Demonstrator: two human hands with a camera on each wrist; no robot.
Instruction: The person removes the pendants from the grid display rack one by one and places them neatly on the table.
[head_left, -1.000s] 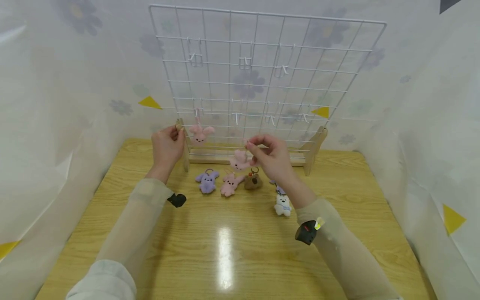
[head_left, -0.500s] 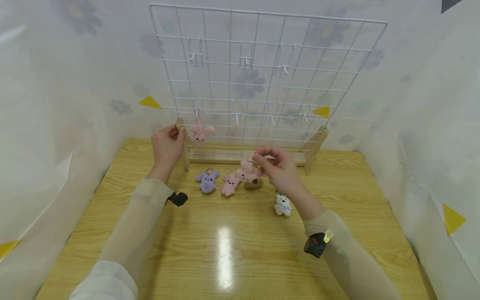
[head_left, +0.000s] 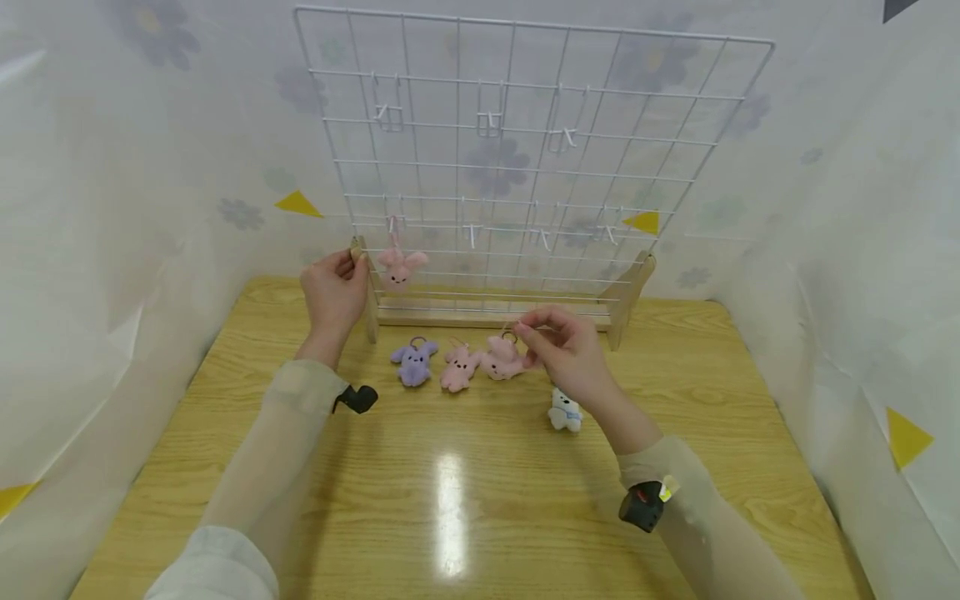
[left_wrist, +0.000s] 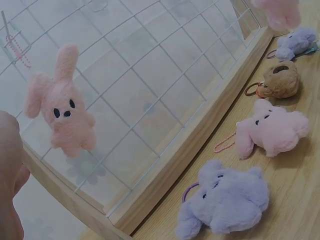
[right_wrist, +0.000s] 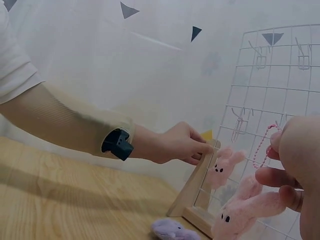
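Observation:
My left hand (head_left: 333, 298) grips the top of the wooden side post (head_left: 370, 312) at the left end of the wire rack (head_left: 487, 172). My right hand (head_left: 566, 354) pinches the pink bead chain (right_wrist: 258, 150) of a pink bunny plush keychain (head_left: 502, 360), which dangles below the fingers in front of the rack. Another pink bunny keychain (left_wrist: 65, 107) hangs by its chain from a lower hook at the left. On the table lie a purple bunny keychain (head_left: 414, 364) and a pink bunny keychain (head_left: 460, 369). A brown plush keychain (left_wrist: 280, 80) is hidden behind the dangling bunny in the head view.
A white bear plush (head_left: 565, 412) lies below my right hand, and a second purple plush (left_wrist: 298, 41) lies behind it, hidden in the head view. Several bare white hooks (head_left: 490, 123) are on the rack. The rack stands on a wooden base (head_left: 431, 318) at the table's back edge.
My right hand has moved down and to the right, away from the rack, lowering the dangling pink bunny in front of the brown plush. The left hand stays on the post.

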